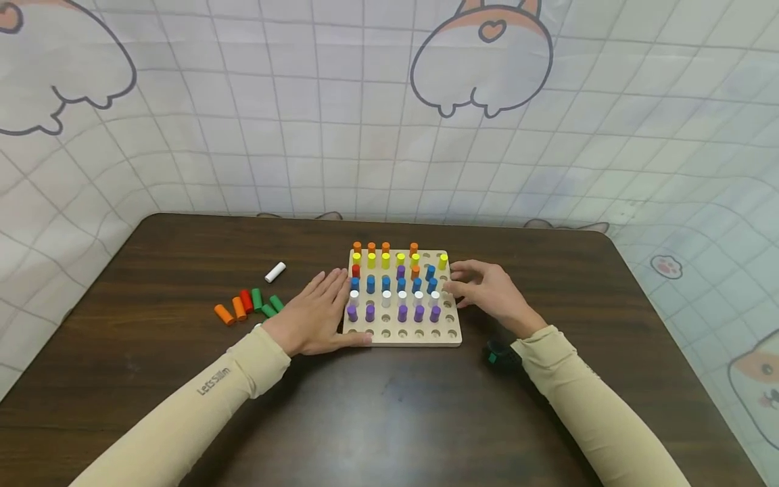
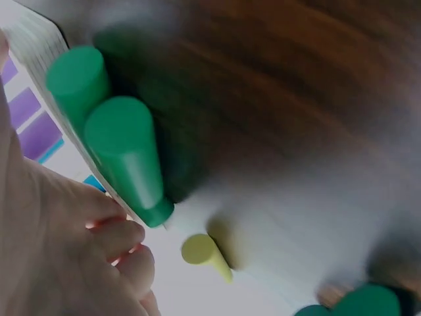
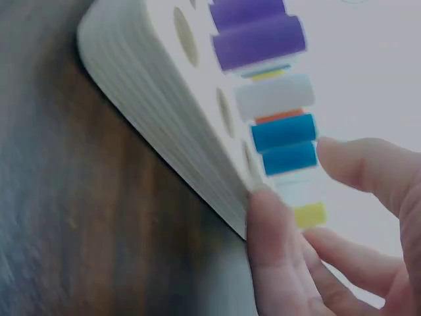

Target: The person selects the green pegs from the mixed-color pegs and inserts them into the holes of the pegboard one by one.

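A pale wooden pegboard [image 1: 426, 338] lies on the table with several rows of coloured pegs standing in its holes. Purple pegs [image 1: 402, 313] fill much of the front row, then white, blue, yellow and orange ones behind. My left hand [image 1: 313, 314] lies along the board's left side, fingers straight, thumb over the front left corner. At the right edge my right hand [image 1: 491, 292] has bent fingers, apart from each other. In the right wrist view one fingertip [image 3: 268, 217] touches the board's edge, while another is raised near the blue pegs [image 3: 286, 135]. No peg shows between them.
Left of the board lie loose pegs: orange [image 1: 224, 314], red [image 1: 246, 301], several green [image 1: 257, 299] and a white one [image 1: 275, 272] farther back. A black item with a green part [image 1: 494, 353] is under the right wrist. A patterned cloth [image 1: 389, 122] hangs behind the table.
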Tool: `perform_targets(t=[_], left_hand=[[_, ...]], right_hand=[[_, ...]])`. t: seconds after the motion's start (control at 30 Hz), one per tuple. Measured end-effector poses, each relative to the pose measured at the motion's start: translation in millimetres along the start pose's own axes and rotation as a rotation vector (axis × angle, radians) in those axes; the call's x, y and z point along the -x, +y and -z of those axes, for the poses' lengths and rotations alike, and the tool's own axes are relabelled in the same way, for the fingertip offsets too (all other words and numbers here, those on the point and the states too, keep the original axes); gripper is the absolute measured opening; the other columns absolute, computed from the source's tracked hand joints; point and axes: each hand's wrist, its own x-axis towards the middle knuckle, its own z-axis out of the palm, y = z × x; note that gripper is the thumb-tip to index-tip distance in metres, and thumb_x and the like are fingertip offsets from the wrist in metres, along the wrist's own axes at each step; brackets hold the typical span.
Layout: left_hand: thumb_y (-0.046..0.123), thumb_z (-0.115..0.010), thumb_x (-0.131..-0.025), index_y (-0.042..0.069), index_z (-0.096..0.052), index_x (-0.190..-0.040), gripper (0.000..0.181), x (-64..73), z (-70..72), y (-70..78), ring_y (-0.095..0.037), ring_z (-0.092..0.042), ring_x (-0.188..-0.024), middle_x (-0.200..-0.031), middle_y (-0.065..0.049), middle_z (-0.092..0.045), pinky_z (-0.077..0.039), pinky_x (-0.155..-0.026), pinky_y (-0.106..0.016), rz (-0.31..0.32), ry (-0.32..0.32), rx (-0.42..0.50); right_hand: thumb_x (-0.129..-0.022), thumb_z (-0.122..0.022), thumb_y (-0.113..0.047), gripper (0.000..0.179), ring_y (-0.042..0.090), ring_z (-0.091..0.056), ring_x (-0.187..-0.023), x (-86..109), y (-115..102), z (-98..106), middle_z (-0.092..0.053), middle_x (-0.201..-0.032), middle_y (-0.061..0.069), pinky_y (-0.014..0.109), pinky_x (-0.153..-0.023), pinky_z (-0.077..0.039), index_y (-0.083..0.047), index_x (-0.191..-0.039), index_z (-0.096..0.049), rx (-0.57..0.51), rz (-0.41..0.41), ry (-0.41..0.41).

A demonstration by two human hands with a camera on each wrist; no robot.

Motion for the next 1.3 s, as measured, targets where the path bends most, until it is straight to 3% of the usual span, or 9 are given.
perform_targets(t=[0.1, 0.2, 0.4, 0.67, 0.8, 0.93, 1.03, 1.17, 1.3], left_hand=[[0.081, -0.047, -0.091, -0.001, -0.018, -0.164, 0.113, 1.9, 0.3, -3.6, -0.038, -0.014, -0.163, -0.174, -0.019, -0.015, -0.011, -0.135, -0.053, -0.028, 0.0, 0.003], [0.081, -0.048, -0.091, -0.001, -0.02, -0.163, 0.113, 3.6, 1.1, -9.0, -0.039, -0.015, -0.163, -0.173, -0.02, -0.016, -0.012, -0.135, -0.054, -0.044, 0.009, 0.019], [0.076, -0.051, -0.093, -0.001, -0.02, -0.163, 0.108, 8.5, 6.5, -27.1, -0.037, -0.019, -0.162, -0.173, -0.019, -0.02, -0.018, -0.134, -0.053, -0.056, 0.028, 0.112], [0.066, -0.05, -0.101, 0.005, -0.019, -0.165, 0.094, 21.1, 14.7, -50.6, -0.038, -0.025, -0.16, -0.173, -0.015, -0.023, -0.026, -0.13, -0.057, -0.043, 0.126, 0.339], [0.062, -0.045, -0.104, 0.01, -0.025, -0.165, 0.082, 25.7, 17.8, -58.6, -0.036, -0.03, -0.159, -0.171, -0.011, -0.029, -0.028, -0.129, -0.059, -0.031, 0.184, 0.426], [0.052, -0.052, -0.106, 0.011, -0.039, -0.159, 0.068, 24.6, 15.5, -59.0, -0.033, -0.043, -0.152, -0.164, -0.01, -0.044, -0.037, -0.124, -0.059, -0.054, 0.263, 0.455], [0.034, -0.062, -0.104, 0.009, -0.046, -0.155, 0.059, 21.9, 11.1, -56.2, -0.032, -0.055, -0.143, -0.155, -0.011, -0.056, -0.047, -0.117, -0.057, -0.101, 0.296, 0.484], [0.012, -0.068, -0.099, 0.007, -0.047, -0.154, 0.059, 16.4, 5.8, -50.8, -0.031, -0.066, -0.129, -0.142, -0.013, -0.066, -0.055, -0.108, -0.053, -0.146, 0.305, 0.538], [0.005, -0.07, -0.096, 0.008, -0.047, -0.154, 0.062, 11.4, 2.3, -48.7, -0.028, -0.07, -0.121, -0.132, -0.011, -0.072, -0.058, -0.104, -0.048, -0.152, 0.287, 0.532]], right_hand=[[-0.092, -0.077, -0.031, 0.065, 0.023, -0.072, -0.092, -2.5, 2, -4, -0.061, -0.136, 0.019, 0.036, -0.079, -0.066, -0.006, -0.147, -0.054, -0.064, -0.02, 0.032], [-0.09, -0.079, -0.028, 0.066, 0.022, -0.071, -0.086, -4.6, 5, -7, -0.062, -0.134, 0.02, 0.035, -0.075, -0.066, -0.006, -0.147, -0.053, -0.054, -0.034, 0.054], [-0.089, -0.081, -0.024, 0.069, 0.015, -0.072, -0.081, -8.6, 11, -10, -0.063, -0.134, 0.021, 0.033, -0.076, -0.066, -0.005, -0.148, -0.052, -0.054, -0.053, 0.024], [-0.089, -0.082, -0.021, 0.066, 0.015, -0.073, -0.089, -9.8, 16, -8, -0.061, -0.134, 0.02, 0.033, -0.081, -0.066, -0.004, -0.147, -0.055, -0.137, -0.071, 0.008], [-0.089, -0.082, -0.021, 0.065, 0.015, -0.074, -0.094, -10.4, 17, -7, -0.062, -0.132, 0.018, 0.033, -0.083, -0.066, -0.005, -0.146, -0.055, -0.159, -0.074, -0.002], [-0.089, -0.083, -0.023, 0.067, 0.015, -0.074, -0.094, -10.9, 20, -5, -0.061, -0.134, 0.019, 0.032, -0.084, -0.066, -0.005, -0.147, -0.055, -0.159, -0.056, -0.008], [-0.089, -0.082, -0.025, 0.067, 0.014, -0.074, -0.093, -11.2, 22, -4, -0.061, -0.134, 0.02, 0.032, -0.084, -0.066, -0.005, -0.147, -0.054, -0.148, -0.039, -0.014], [-0.089, -0.082, -0.025, 0.065, 0.013, -0.074, -0.093, -11.3, 23, -4, -0.062, -0.132, 0.018, 0.031, -0.083, -0.066, -0.006, -0.146, -0.056, -0.134, -0.035, -0.009], [-0.089, -0.082, -0.026, 0.065, 0.014, -0.074, -0.094, -11.9, 26, -6, -0.063, -0.132, 0.018, 0.032, -0.082, -0.066, -0.006, -0.146, -0.056, -0.127, -0.021, -0.004]])
